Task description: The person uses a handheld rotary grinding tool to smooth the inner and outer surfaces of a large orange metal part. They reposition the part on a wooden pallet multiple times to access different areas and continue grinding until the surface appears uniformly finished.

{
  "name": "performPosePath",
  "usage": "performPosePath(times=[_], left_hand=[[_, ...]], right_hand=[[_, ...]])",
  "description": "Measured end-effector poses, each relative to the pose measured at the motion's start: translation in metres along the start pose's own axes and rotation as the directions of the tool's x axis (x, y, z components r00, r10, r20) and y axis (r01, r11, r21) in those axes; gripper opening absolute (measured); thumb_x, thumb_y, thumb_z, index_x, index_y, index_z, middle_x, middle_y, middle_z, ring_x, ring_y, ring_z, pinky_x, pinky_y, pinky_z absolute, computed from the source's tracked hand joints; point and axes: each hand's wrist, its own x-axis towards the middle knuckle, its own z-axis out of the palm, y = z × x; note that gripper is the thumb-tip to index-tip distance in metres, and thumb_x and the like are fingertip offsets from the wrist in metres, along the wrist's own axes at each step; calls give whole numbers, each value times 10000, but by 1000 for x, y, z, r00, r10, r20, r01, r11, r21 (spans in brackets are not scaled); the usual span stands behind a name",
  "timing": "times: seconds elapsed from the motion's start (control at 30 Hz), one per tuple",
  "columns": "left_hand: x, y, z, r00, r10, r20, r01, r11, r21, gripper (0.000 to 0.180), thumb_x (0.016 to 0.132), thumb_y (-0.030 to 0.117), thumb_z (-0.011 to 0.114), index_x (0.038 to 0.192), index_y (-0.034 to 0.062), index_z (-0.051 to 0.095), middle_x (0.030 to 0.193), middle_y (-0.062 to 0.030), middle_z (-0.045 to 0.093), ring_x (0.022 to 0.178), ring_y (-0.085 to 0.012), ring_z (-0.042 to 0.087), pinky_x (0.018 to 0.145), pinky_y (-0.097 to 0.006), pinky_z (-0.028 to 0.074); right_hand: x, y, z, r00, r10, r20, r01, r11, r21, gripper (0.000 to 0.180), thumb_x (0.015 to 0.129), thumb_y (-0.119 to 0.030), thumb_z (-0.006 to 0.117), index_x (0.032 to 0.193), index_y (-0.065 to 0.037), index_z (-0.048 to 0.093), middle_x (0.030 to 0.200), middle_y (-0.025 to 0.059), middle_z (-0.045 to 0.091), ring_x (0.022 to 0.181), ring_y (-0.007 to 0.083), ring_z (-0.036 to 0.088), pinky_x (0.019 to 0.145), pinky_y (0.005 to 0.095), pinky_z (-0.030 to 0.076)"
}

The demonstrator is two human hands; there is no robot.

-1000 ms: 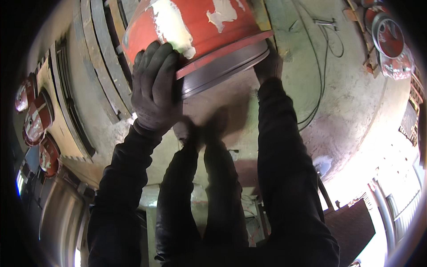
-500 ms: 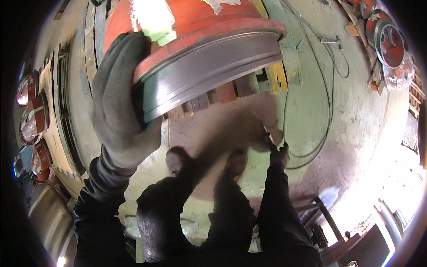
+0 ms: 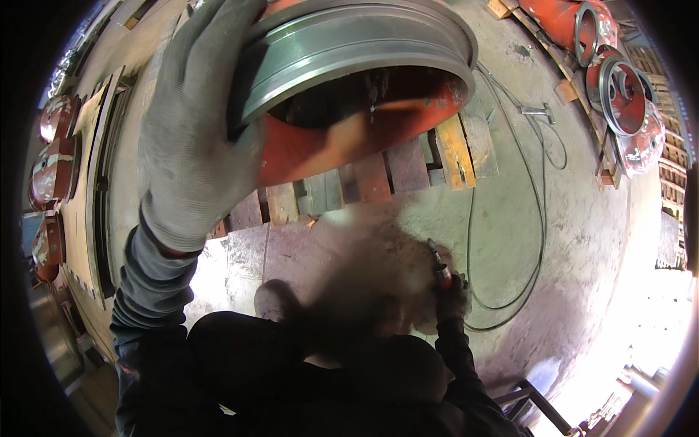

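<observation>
A large red-painted round metal casting [image 3: 429, 120] with a bare machined grey rim [image 3: 364, 40] fills the top of the view. It is tilted, so its hollow red inside shows. My gloved left hand [image 3: 196, 124] grips the rim's left side, fingers over the outside and thumb at the lower edge. Low on the right, my right hand [image 3: 453, 298] is closed around a slim tool with a red body and a thin dark tip, which looks like a die grinder [image 3: 443, 274]. The tool points up and away, apart from the casting.
The casting is above a wooden pallet [image 3: 408, 164] with a yellow board. A black hose [image 3: 542, 218] loops over the concrete floor, near a metal hammer-like tool [image 3: 537, 112]. More red castings rest at the right [image 3: 619, 95] and left [image 3: 54, 160]. A metal frame [image 3: 539, 408] stands at lower right.
The casting has tipped up, so its hollow inside now shows. My left hand has stayed on its rim and moved up with it. My right hand sits lower in view with the tool.
</observation>
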Motion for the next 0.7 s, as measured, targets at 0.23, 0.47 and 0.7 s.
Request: performPosePath(times=[0.23,0.47,0.7], left_hand=[[-60,60,21,939,143,313,-114,988,-108,655,832,-126,547,1483,-55,533,1496,-281,568,1424,-494,515,1218,-534,397],[-56,-12,181,616,-412,672,445,885,135,584,852,-27,538,1434,-27,575,1341,-306,658,1240,-452,642,1069,-452,519],[-68,-42,222,587,-403,702,494,866,84,610,863,33,594,1471,0,557,1281,-319,677,1179,-447,667,1007,-475,538]], right_hand=[[3,-9,-12,997,-79,22,80,994,-79,423,899,-372,754,1149,-67,603,1089,233,669,1021,476,677,830,608,546],[5,-6,-13,995,-90,53,93,993,-69,440,919,-370,738,1270,-134,616,1146,180,663,1058,454,670,840,598,544],[1,-11,-17,995,-23,93,32,995,-96,469,959,-457,674,1160,-34,666,1161,224,664,1103,464,673,924,574,555]])
